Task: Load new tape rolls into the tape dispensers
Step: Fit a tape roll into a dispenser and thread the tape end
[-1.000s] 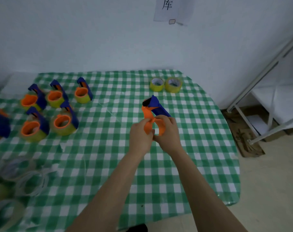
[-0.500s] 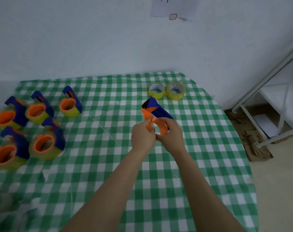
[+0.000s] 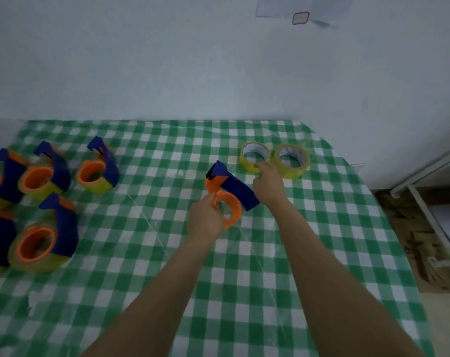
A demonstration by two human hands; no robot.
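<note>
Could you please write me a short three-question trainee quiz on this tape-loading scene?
1. True or false: the left hand holds the empty orange-and-blue plastic tape dispenser.
2. How many loose yellow tape rolls lie near the table's far right corner?
3. The right hand touches: A) the nearer-left loose roll; B) the far-right loose roll; C) a loaded dispenser.

Key: 1 true; 2 two; 3 A.
</note>
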